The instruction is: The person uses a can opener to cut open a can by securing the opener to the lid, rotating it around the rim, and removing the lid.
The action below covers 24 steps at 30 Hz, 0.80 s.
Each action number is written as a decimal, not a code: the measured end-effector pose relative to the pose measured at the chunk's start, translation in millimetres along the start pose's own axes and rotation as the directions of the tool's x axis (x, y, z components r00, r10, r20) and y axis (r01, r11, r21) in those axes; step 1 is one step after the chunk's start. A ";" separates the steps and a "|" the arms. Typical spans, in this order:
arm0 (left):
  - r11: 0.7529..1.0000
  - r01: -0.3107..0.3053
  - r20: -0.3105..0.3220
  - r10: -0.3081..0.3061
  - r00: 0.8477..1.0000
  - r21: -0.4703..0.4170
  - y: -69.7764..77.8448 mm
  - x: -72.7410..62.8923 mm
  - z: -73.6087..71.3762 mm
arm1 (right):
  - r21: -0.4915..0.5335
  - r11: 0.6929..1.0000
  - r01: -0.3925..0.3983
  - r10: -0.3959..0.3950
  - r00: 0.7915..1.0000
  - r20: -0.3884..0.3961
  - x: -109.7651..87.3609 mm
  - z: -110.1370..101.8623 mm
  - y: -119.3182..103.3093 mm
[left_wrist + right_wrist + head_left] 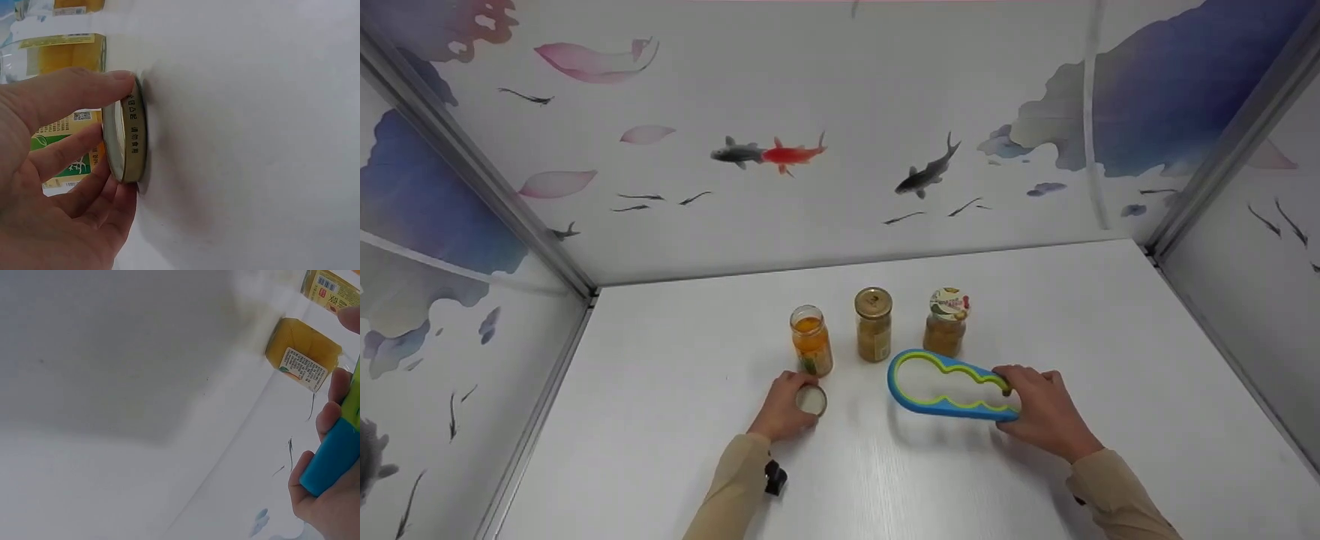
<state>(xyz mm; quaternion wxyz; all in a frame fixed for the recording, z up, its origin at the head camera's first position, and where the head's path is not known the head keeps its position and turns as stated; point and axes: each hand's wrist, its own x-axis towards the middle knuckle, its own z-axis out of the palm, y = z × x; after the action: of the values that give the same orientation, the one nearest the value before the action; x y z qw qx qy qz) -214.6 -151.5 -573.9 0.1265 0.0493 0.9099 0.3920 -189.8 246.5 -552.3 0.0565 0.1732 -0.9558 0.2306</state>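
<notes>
Three small jars stand in a row on the white table (660, 420): an open jar of orange preserve (811, 340), a gold-lidded jar (874, 324) and a jar with a printed lid (946, 322). My left hand (786, 409) pinches a gold lid (812, 400) (128, 138) lying on the table just in front of the open jar. My right hand (1039, 409) grips the narrow end of a blue and green jar opener (945, 383) (337, 450), which lies flat in front of the two right jars.
Walls painted with fish and petals close in the table at the back and both sides, with metal posts (487, 180) in the corners. A small black object (775, 478) sits at my left sleeve.
</notes>
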 end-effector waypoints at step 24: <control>0.995 -0.002 0.003 0.002 1.000 0.098 22.2 -10.3 1.0 | 0.023 0.997 -0.071 0.070 0.996 0.049 -1.3 7.2 2.4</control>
<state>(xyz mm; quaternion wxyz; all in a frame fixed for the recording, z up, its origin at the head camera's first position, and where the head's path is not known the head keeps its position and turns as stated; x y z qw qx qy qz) -204.6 -137.4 -556.5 0.1248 0.0570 0.9278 0.3469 -189.7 245.5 -560.0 0.0233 0.1455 -0.9596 0.2399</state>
